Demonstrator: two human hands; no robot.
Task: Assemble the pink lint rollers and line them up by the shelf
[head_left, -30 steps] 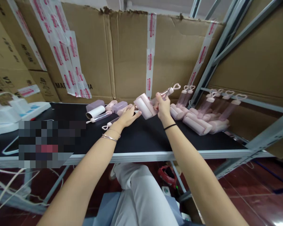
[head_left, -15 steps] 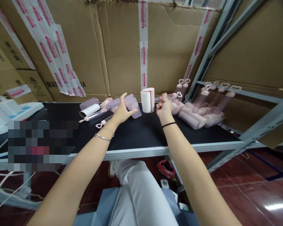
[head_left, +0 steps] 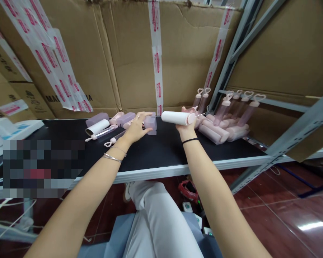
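My right hand point(head_left: 187, 126) is closed around a lint roller point(head_left: 174, 117) with a white paper roll and a pink end. It lies level above the black tabletop, its handle largely hidden behind my fingers. My left hand point(head_left: 136, 129) grips a translucent purple cover point(head_left: 151, 124) between thumb and fingers, just left of the roller and apart from it. By my left wrist lies a handle with a heart-shaped loop point(head_left: 109, 143). Further left are a loose white roll point(head_left: 97, 127), another handle point(head_left: 104, 132) and a purple cover point(head_left: 97, 119).
Several pink lint rollers point(head_left: 214, 132) are piled at the right, their clear handles point(head_left: 222, 109) standing up. A large cardboard box point(head_left: 129, 61) backs the black tabletop point(head_left: 150, 154). A metal shelf post point(head_left: 282, 139) rises at right; a white device point(head_left: 21, 127) sits left.
The lint roller in my right hand has turned from upright to lying level, its pink end now facing right. My left hand stays on the purple cover, which has tilted. The view has shifted slightly.
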